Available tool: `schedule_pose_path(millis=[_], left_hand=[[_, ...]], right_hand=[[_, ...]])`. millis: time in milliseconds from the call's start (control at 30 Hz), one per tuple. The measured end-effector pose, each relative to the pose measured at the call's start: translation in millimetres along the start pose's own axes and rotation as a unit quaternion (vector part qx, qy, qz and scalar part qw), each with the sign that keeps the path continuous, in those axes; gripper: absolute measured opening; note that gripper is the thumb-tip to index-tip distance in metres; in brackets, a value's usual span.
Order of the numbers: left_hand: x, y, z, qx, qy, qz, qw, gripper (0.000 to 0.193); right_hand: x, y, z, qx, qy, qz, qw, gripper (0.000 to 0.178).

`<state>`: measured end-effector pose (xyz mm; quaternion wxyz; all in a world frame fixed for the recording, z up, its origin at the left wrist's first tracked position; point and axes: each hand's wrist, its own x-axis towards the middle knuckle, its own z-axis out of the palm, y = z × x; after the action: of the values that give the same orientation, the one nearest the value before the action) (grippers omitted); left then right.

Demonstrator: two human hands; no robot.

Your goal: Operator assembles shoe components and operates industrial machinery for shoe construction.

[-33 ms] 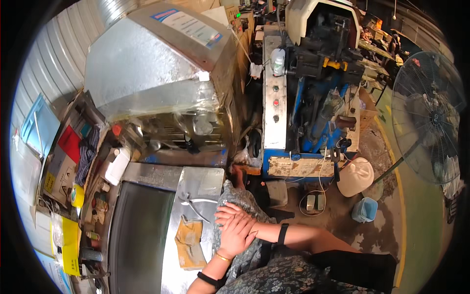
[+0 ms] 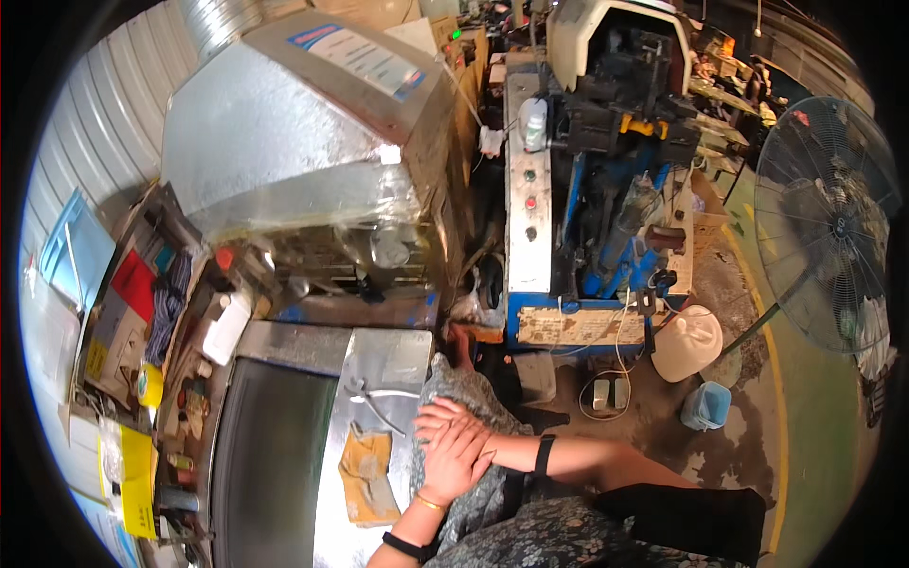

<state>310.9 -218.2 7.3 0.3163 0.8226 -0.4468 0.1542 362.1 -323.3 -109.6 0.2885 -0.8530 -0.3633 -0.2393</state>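
My left hand [image 2: 457,461], with a gold bracelet at its wrist, lies flat across the back of my right hand [image 2: 437,417]. Both are open, fingers stretched out, and hold nothing. Beneath them is the grey floral cloth [image 2: 464,379] over my knee. The left hand covers part of the right one. Just left of the hands, a pair of pliers [image 2: 379,398] with pale handles rests on a metal plate [image 2: 402,352]. Nearer to me on that plate lies a folded, stained tan cloth [image 2: 367,473], touched by neither hand.
A dark belt-like surface [image 2: 270,454] runs left of the plate, below a large metal hood [image 2: 284,123]. Ahead right stands a blue-framed machine [image 2: 530,312]. A beige jug [image 2: 689,343], a blue bin [image 2: 705,407] and a large fan [image 2: 838,227] stand on the right.
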Motion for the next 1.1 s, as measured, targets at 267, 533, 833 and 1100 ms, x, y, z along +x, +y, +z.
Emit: schedule_pose_path(millis=[267,533,833,1100], left_hand=[[1,-3,5,0.074,-0.046,-0.014,0.996,0.034],[-3,-7,5,0.054,-0.04,-0.003,0.998,0.034],[-8,-7,3,0.049,-0.019,-0.011,0.999,0.034],[-10,-12,0,0.028,-0.04,0.001,0.999,0.039]], right_hand=[[4,6,4,0.032,0.034,-0.022,0.999,0.031],[-1,7,10,0.055,-0.016,0.004,0.998,0.034],[4,2,0,0.043,-0.1,0.029,0.994,0.034],[5,4,-1,0.004,-0.071,0.013,0.997,0.032]])
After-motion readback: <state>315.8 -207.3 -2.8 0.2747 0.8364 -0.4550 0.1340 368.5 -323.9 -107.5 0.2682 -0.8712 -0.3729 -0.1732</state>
